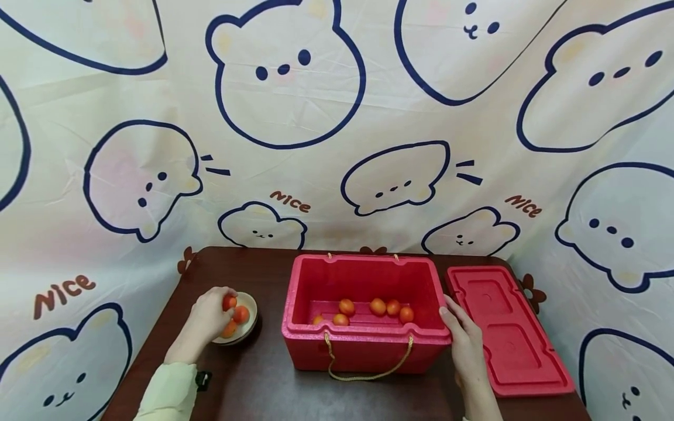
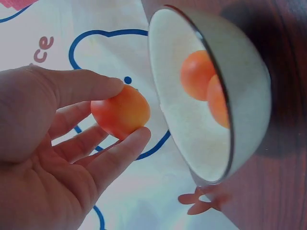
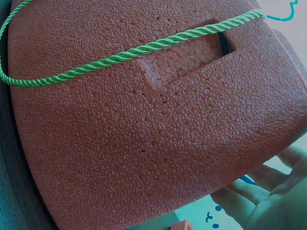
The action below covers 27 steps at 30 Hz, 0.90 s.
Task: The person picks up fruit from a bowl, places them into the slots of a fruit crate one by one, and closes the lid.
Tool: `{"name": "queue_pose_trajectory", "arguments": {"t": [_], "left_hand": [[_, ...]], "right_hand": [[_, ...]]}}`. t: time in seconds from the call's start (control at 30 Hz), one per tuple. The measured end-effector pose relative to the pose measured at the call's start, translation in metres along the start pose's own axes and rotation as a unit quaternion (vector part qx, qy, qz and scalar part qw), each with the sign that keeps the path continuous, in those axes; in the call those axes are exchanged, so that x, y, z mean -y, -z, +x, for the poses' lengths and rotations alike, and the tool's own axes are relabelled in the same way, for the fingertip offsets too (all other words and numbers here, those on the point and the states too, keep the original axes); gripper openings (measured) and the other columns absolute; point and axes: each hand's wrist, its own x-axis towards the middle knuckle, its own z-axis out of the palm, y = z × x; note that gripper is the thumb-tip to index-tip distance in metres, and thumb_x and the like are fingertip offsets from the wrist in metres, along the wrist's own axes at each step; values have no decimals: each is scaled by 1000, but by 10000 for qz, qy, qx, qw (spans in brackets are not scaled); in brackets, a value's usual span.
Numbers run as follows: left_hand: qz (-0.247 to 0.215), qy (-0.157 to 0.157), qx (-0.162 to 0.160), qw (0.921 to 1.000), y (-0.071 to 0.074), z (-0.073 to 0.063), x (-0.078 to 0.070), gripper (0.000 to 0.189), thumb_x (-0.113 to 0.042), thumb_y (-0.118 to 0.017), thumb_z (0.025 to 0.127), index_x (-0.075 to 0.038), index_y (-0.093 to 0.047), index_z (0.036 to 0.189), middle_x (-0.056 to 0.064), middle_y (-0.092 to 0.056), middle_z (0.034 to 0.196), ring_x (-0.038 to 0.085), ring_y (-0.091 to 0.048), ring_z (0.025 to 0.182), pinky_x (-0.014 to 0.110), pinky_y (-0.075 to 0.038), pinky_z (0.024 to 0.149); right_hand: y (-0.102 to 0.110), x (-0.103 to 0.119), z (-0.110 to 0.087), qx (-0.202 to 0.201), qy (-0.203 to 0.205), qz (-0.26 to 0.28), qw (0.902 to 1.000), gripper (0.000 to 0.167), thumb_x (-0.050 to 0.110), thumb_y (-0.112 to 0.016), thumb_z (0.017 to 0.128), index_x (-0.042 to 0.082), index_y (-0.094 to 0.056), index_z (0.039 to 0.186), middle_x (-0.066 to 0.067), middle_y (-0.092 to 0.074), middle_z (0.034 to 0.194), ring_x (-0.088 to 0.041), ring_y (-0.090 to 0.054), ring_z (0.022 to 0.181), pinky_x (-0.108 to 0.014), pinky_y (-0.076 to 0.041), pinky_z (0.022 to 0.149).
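A pale printed fabric backdrop [image 1: 321, 169], with bear-like cartoon heads outlined in dark blue and the word "Nice" in reddish brown, hangs around a dark brown worktop [image 1: 258, 397]. Near the worktop's left edge, toward the back-left corner, the person's left hand [image 1: 206, 316] holds a small round orange-red fruit [image 2: 121, 112] between thumb and fingertips, just above the mouth of a cream-coloured bowl [image 2: 252, 91]. The bowl has a thin dark rim, and two more fruits [image 2: 197, 75] of the same kind lie inside it, against each other. A pale green sleeve [image 1: 169, 392] covers the left forearm, with a small black device [image 1: 203, 381] beside the cuff. Across the middle of the worktop, well apart from the bowl, stands a pinkish-red foam box [image 1: 368, 354], its mouth facing up and its far side toward the back edge. Six fruits [image 1: 392, 307] show on its floor: three close together in the right half, the others farther left, one of them partly hidden by the front wall. A twisted gold rope handle [image 1: 368, 378] loops down over that wall; the right wrist view, its colours shifted, shows the rope as green and crossing a rectangular recess. The right hand [image 1: 466, 339] rests against the box at its front-right corner, fingers fairly straight and touching the rim. Just right of the box, a matching lid [image 1: 508, 327] with two recessed panels lies along the worktop's right edge.
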Motion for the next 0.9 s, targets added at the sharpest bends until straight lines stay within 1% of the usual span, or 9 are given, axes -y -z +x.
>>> {"name": "queue_pose_trajectory", "arguments": {"t": [0.2,0.3,0.4,0.47,0.73,0.9], "left_hand": [[-34,-92,-60,9999,5,0,-7,30,-2,-73,86,3,-66,115,26,-61,119,39,-59,98,59,-53,89],[-20,-226,-179,9996,7,1,-11,27,-2,-72,86,2,-66,113,25,-62,118,38,-59,99,59,-51,90],[-3,-406,-354,9985,11,1,-15,25,-1,-71,86,0,-67,110,23,-63,117,36,-59,96,57,-52,87],[11,-472,-408,9980,13,1,-19,24,-1,-71,86,0,-67,110,23,-63,117,35,-59,95,55,-53,86],[-40,-432,-355,9984,22,2,-28,26,-1,-70,88,0,-65,113,23,-61,119,34,-58,93,54,-56,86],[-68,-456,-288,9985,26,4,-33,30,-2,-71,88,0,-64,118,23,-61,118,34,-58,94,54,-57,87]], "right_hand": [[0,0,-1,5,-19,-33,10000,59,47,-58,100,22,-47,152,-7,-49,151,-9,-56,114,-15,-52,82],[0,0,-1,-1,3,-5,10000,58,46,-58,100,22,-48,152,-7,-50,150,-10,-57,114,-15,-52,82],[0,0,-1,0,27,36,10000,58,45,-58,100,21,-48,152,-8,-50,151,-10,-57,114,-16,-52,82],[0,0,-1,3,16,41,10000,58,45,-58,100,21,-47,152,-8,-50,151,-10,-57,114,-16,-52,82],[0,-1,-1,24,52,119,9999,58,44,-58,101,20,-47,152,-9,-49,151,-5,-57,111,-15,-52,82],[0,-2,-1,-4,33,141,9999,57,44,-58,101,20,-48,152,-7,-50,150,-5,-58,110,-16,-53,82]]}}
